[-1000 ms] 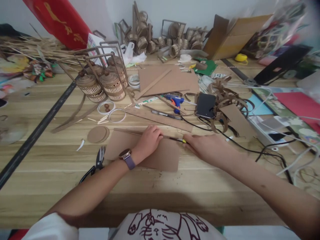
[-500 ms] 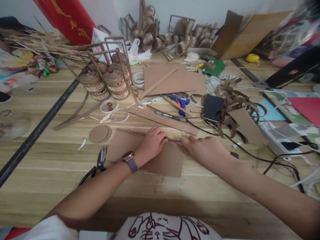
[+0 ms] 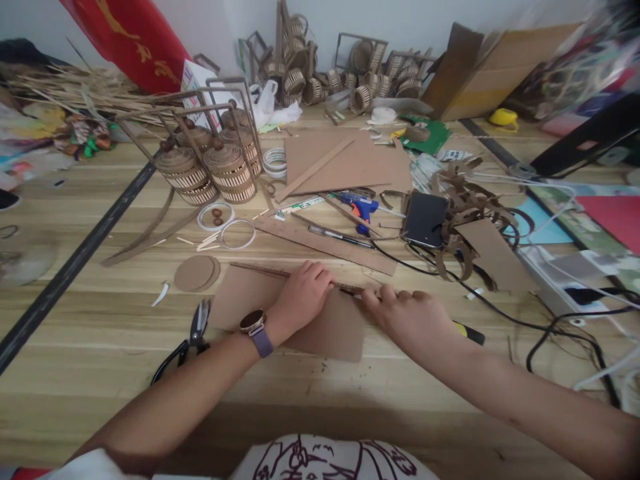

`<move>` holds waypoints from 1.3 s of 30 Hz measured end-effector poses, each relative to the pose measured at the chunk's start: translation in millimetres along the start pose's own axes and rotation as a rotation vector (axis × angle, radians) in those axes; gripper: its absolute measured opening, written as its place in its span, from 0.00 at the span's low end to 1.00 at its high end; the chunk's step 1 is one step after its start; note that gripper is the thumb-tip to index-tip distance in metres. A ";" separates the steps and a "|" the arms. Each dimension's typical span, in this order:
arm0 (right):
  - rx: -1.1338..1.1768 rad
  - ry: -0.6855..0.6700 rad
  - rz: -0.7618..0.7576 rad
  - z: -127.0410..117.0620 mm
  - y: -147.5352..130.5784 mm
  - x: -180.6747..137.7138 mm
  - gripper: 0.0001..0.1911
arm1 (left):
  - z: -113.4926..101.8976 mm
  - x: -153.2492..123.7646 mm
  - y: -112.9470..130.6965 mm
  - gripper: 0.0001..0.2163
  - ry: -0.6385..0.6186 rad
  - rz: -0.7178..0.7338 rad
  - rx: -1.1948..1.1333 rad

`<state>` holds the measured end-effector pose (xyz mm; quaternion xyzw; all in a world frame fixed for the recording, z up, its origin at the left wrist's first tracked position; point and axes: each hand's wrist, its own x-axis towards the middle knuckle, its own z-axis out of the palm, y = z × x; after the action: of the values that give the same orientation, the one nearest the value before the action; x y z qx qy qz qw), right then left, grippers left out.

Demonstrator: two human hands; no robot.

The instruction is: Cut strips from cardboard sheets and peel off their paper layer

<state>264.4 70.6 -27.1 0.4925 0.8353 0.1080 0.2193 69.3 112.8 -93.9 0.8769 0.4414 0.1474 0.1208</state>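
My left hand (image 3: 305,293), with a watch on its wrist, presses with bent fingers on a thin brown strip (image 3: 260,270). The strip lies along the far edge of a brown cardboard sheet (image 3: 335,330) on the wooden table (image 3: 100,347). My right hand (image 3: 410,313) is closed around a black and yellow knife (image 3: 470,332). Its fingertips sit at the strip's right end, close to my left hand. The blade is hidden under my fingers.
Black scissors (image 3: 197,320) and a cardboard disc (image 3: 195,273) lie left of the sheet. Beyond are white rings (image 3: 235,232), woven baskets in a frame (image 3: 215,167), a pen (image 3: 335,233), a blue glue gun (image 3: 357,203), a phone (image 3: 425,218) and black cables (image 3: 500,307).
My right hand has slid left along the strip toward my left hand, and the knife's rear end now shows behind it. My left hand has stayed on the strip.
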 end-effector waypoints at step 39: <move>0.021 0.115 0.312 48.3 32.9 -23.9 0.18 | -0.9 -10.3 2.2 0.10 0.138 0.230 0.274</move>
<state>322.7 64.3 -50.4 0.6113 0.7611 0.1599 0.1465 64.8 103.2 -94.0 0.9176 0.3613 0.1586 -0.0481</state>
